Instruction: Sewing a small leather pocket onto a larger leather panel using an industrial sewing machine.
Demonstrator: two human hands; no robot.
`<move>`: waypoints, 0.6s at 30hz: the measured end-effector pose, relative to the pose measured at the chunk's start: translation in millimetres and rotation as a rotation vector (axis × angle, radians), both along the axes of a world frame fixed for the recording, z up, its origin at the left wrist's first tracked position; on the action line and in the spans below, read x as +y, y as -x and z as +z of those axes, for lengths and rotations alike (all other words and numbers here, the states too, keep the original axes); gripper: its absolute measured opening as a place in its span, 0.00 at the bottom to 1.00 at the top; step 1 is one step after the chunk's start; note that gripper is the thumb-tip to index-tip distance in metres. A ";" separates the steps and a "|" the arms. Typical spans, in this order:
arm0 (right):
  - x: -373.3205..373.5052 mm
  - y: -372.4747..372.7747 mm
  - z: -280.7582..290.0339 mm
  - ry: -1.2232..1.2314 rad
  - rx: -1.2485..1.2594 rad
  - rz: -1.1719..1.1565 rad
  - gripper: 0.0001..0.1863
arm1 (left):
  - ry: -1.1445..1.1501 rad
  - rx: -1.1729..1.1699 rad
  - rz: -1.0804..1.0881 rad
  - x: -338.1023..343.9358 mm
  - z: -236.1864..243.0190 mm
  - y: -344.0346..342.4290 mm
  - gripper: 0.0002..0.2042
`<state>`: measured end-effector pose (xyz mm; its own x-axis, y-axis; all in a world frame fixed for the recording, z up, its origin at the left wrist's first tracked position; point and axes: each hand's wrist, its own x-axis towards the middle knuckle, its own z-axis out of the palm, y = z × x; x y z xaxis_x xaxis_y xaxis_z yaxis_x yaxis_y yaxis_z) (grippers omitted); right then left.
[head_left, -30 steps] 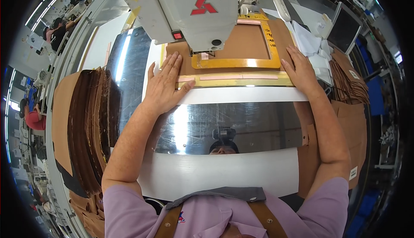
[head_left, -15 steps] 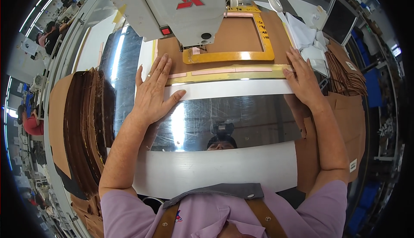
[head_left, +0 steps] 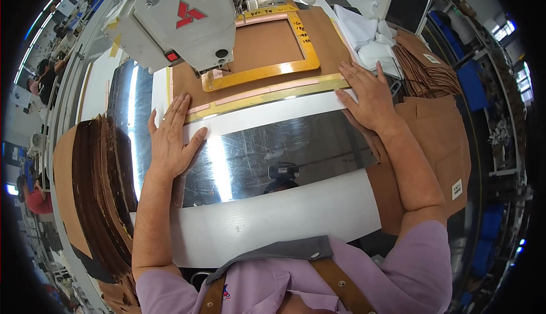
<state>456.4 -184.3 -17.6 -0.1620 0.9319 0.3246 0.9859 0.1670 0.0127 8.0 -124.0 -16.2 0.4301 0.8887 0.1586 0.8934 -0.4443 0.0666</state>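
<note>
My left hand [head_left: 172,143] lies flat at the near left corner of a brown sheet [head_left: 329,35], thumb spread over a white strip [head_left: 261,118]. At the sheet's near right corner rests my right hand [head_left: 368,99], open, its fingers on the edge. Between them runs a yellow-taped border [head_left: 250,101] with pale pink pieces along it. A yellow rectangular frame [head_left: 310,58] sits on the sheet, brown material showing through its opening. Above the frame's left part stands the head of a sewing machine [head_left: 213,32]; it hides part of the sheet.
A shiny metal plate [head_left: 318,149] lies nearer me, with a pale board [head_left: 273,226] in front. Stacked brown pieces [head_left: 68,189] stand left. On the right are fanned brown pieces [head_left: 424,69], a flat brown pile [head_left: 435,132], crumpled white material [head_left: 357,27] and a dark screen [head_left: 408,4].
The whole view has turned and shifted, so machine, sheet and hands appear farther left and tilted. Both hands keep their places at the sheet's corners.
</note>
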 end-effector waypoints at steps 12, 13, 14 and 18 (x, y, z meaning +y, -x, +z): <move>-5.3 4.7 1.8 -0.144 0.046 0.000 0.26 | -0.051 -0.084 -0.007 -0.4 1.1 -0.1 0.38; -5.6 4.3 2.1 -0.148 0.070 0.006 0.27 | -0.088 -0.158 -0.050 -0.1 -0.3 0.7 0.37; -6.5 2.2 0.8 -0.150 0.070 -0.001 0.27 | -0.124 -0.231 -0.091 0.1 -0.5 0.0 0.36; -5.5 1.8 -3.7 -0.121 0.084 0.023 0.25 | -0.105 -0.168 -0.117 -4.5 3.4 2.8 0.32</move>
